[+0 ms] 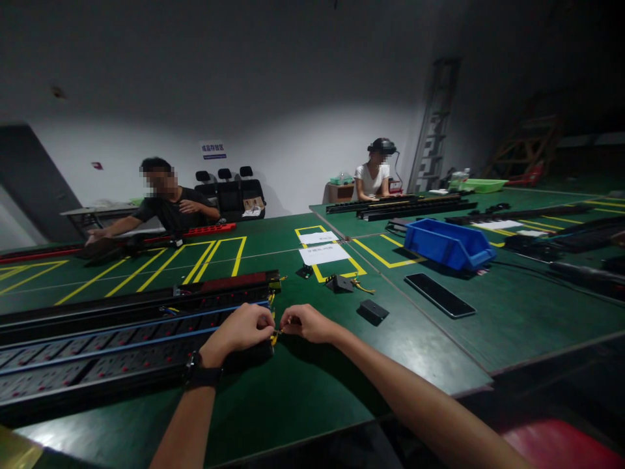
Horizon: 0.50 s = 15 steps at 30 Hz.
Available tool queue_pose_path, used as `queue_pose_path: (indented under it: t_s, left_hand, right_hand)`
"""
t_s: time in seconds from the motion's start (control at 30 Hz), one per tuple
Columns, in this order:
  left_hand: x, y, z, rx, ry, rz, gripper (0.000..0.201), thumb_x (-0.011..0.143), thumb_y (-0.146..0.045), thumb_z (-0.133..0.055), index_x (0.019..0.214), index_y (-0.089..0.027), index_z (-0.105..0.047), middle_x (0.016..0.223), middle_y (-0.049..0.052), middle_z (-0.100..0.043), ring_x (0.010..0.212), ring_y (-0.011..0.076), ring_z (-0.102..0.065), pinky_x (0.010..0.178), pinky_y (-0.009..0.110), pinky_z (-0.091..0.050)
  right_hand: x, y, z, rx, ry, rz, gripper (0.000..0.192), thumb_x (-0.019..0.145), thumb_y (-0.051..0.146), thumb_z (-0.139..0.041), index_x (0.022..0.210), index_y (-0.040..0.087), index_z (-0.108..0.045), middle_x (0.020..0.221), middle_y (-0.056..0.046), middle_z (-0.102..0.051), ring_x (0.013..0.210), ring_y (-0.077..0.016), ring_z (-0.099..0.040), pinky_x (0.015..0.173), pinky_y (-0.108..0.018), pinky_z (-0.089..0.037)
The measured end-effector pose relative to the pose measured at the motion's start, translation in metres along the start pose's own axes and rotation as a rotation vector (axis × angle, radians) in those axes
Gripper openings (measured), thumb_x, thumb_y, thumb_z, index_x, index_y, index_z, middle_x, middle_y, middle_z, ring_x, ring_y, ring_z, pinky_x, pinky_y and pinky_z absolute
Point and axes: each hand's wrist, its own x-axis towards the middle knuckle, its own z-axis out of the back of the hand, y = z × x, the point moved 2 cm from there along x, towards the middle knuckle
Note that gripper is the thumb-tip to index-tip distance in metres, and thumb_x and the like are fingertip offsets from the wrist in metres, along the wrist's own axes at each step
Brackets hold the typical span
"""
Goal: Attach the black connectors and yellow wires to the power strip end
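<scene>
Long black power strips [131, 348] with rows of sockets and red dots lie side by side on the left of the table. At their right end, a short yellow wire [274, 339] sticks out. My left hand [241, 331], with a dark watch on the wrist, is closed in a pinch on this wire. Facing it, my right hand [308, 324] is also pinched at the wire, fingertips almost meeting the left ones. The wire's tip is small and partly hidden by the fingers. Another yellow wire end [284, 278] shows at the strip behind.
Small black end pieces [374, 311] and a bracket with yellow wires [340, 284] lie right of my hands. Beyond are a phone [439, 294], a blue bin [446, 244] and paper sheets [323, 255]. Two people [178, 208] work across the green table [336, 391].
</scene>
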Motion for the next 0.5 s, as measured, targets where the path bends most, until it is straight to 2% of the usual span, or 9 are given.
queue_pose_path:
  t_s: [0.1,0.3,0.5]
  left_hand:
    - [0.001,-0.003,-0.004,-0.039,0.008,-0.007,0.029,0.083,-0.034,-0.054,0.087,-0.018,-0.077,0.079,0.005,-0.076,0.069,0.0164,-0.065,0.062,0.023,-0.041]
    - [0.005,-0.002,-0.013,-0.009,-0.059,0.016,0.029,0.083,-0.040,-0.057,0.088,-0.019,-0.077,0.085,0.007,-0.077,0.076,0.0195,-0.068,0.063,0.024,-0.042]
    - [0.006,-0.005,-0.011,0.034,-0.064,0.045,0.028,0.084,-0.040,-0.056,0.085,-0.020,-0.076,0.082,0.006,-0.077,0.073,0.0184,-0.067,0.061,0.024,-0.039]
  right_hand:
    - [-0.001,0.004,0.000,-0.072,-0.020,0.034,0.012,0.088,0.018,-0.065,0.095,0.019,-0.074,0.085,-0.002,-0.071,0.075,-0.0141,-0.061,0.067,-0.021,-0.042]
    - [-0.002,0.008,0.001,-0.247,-0.028,0.047,0.013,0.089,0.019,-0.066,0.098,0.020,-0.074,0.089,-0.004,-0.073,0.076,-0.0144,-0.062,0.066,-0.021,-0.040]
    - [0.000,0.005,0.000,-0.279,-0.028,0.051,0.013,0.091,0.025,-0.066,0.098,0.019,-0.076,0.086,-0.004,-0.073,0.073,-0.0137,-0.061,0.064,-0.021,-0.038]
